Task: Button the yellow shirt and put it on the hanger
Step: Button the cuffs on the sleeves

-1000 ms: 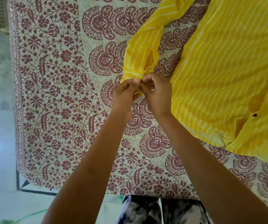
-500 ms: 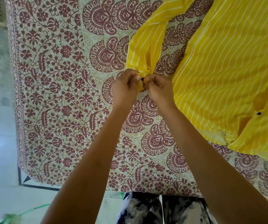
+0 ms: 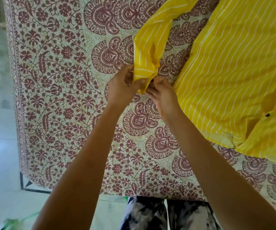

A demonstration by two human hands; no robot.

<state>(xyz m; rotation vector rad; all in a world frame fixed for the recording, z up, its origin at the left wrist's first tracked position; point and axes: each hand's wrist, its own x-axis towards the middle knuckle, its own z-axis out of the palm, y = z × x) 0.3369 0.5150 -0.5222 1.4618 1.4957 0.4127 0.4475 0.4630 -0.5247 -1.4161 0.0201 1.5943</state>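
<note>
Two hands meet over the middle of one floral bedsheet (image 3: pixel 64 83): left hand (image 3: pixel 122 86) and right hand (image 3: pixel 163 97) each pinch the sleeve cuff (image 3: pixel 143 71) of one yellow shirt (image 3: pixel 233 63), spread across the bedsheet's far right, two dark buttons (image 3: pixel 267 115) showing

Black-and-white mottled trousers (image 3: pixel 143 214); bare forearms (image 3: pixel 84 155).
</note>
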